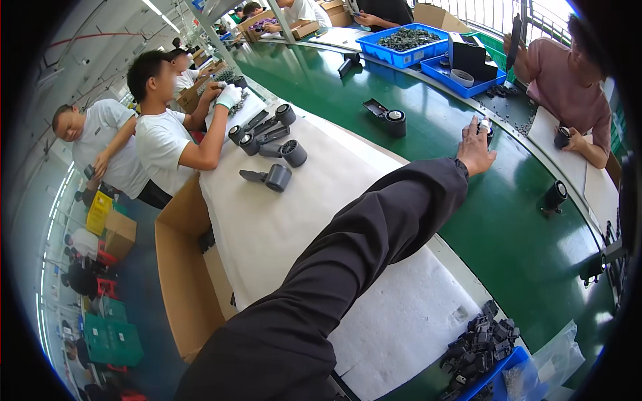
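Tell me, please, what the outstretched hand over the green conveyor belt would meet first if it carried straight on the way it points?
The hand, already at a small black part, points up and right across the green belt. The scattered small black parts probably come first, then the blue tray; depth is uncertain.

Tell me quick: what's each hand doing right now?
Left hand: not in view.
Right hand: stretched out over the green conveyor belt, closed on a small dark part with a pale top.
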Available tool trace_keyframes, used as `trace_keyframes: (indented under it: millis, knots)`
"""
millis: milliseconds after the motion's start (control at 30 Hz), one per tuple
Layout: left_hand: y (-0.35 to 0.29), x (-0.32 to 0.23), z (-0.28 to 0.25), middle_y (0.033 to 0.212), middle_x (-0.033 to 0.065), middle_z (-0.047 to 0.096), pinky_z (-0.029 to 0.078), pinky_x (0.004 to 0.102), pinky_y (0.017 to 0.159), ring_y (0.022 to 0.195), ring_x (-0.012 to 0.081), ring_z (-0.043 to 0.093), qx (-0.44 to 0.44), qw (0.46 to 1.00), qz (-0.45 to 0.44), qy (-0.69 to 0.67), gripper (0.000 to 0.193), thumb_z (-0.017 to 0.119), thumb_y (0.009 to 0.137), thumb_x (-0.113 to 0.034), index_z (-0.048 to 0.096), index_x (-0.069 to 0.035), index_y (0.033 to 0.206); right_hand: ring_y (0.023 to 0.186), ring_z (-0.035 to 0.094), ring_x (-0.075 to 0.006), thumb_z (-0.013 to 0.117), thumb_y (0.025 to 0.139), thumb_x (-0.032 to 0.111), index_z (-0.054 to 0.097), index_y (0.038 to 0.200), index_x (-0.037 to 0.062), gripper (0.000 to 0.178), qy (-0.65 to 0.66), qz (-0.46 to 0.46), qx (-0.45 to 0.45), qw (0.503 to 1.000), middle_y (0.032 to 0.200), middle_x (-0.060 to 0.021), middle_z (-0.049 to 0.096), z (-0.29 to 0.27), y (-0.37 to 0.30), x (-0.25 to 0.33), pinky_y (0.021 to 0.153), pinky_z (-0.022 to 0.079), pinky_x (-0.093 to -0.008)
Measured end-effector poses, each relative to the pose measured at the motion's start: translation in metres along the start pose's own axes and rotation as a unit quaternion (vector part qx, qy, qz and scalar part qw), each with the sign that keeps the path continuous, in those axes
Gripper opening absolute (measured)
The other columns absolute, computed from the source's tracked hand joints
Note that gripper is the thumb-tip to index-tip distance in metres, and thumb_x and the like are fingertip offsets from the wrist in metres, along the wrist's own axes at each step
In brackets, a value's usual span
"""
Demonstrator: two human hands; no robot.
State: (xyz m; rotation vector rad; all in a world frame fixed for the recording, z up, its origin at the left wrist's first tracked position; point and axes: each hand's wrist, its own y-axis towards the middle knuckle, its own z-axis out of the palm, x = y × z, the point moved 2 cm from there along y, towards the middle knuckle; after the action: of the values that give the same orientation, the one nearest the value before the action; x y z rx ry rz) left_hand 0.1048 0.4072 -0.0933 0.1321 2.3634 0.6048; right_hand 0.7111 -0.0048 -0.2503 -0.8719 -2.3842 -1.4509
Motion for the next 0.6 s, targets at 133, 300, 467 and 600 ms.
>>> trace_keyframes:
  millis: [133, 300, 467, 600]
  knots:
    - [0.006, -0.006, 0.013, 0.152, 0.0220, 0.023, 0.035, 0.0587, 0.102, 0.134, 0.0432, 0.029, 0.043, 0.997, -0.063, 0.007, 0.094, 0.073, 0.076, -0.031, 0.021, -0.014, 0.151, 0.075, 0.056, -0.0308, 0.050, 0.097, 0.033, 0.057, 0.096, 0.0024, 0.031, 0.021, 0.004, 0.018, 1.000, 0.085, -0.0144, 0.057, 0.026, -0.012, 0.011, 0.068, 0.046, -0.0404]
    - [0.028, -0.001, 0.031, 0.137, 0.0147, 0.033, 0.048, 0.0475, 0.090, 0.124, 0.0361, 0.038, -0.021, 0.985, -0.142, 0.099, 0.044, 0.062, 0.082, -0.015, 0.052, -0.006, 0.124, 0.074, 0.056, -0.0305, 0.050, 0.097, 0.033, 0.057, 0.094, 0.0024, 0.031, 0.065, 0.003, 0.070, 0.995, 0.084, -0.0141, 0.056, 0.066, -0.041, 0.037, 0.068, 0.046, -0.0401]
    - [0.019, 0.001, 0.031, 0.123, 0.0237, 0.042, 0.043, 0.0500, 0.097, 0.116, 0.0417, 0.040, -0.002, 0.997, -0.060, 0.056, 0.044, 0.063, 0.072, -0.010, 0.057, 0.001, 0.114, 0.073, 0.055, -0.0302, 0.050, 0.097, 0.033, 0.057, 0.093, 0.0025, 0.031, 0.138, 0.015, 0.115, 0.984, 0.083, -0.0138, 0.056, 0.116, -0.086, 0.095, 0.068, 0.046, -0.0399]
    - [-0.019, -0.002, -0.017, 0.116, 0.0238, 0.049, 0.044, 0.0469, 0.097, 0.115, 0.0416, 0.044, 0.115, 0.992, 0.040, 0.021, 0.044, 0.069, 0.066, -0.016, 0.063, -0.001, 0.107, 0.073, 0.055, -0.0299, 0.050, 0.097, 0.033, 0.057, 0.091, 0.0025, 0.031, 0.168, 0.021, 0.106, 0.980, 0.082, -0.0135, 0.056, 0.116, -0.083, 0.117, 0.067, 0.046, -0.0396]
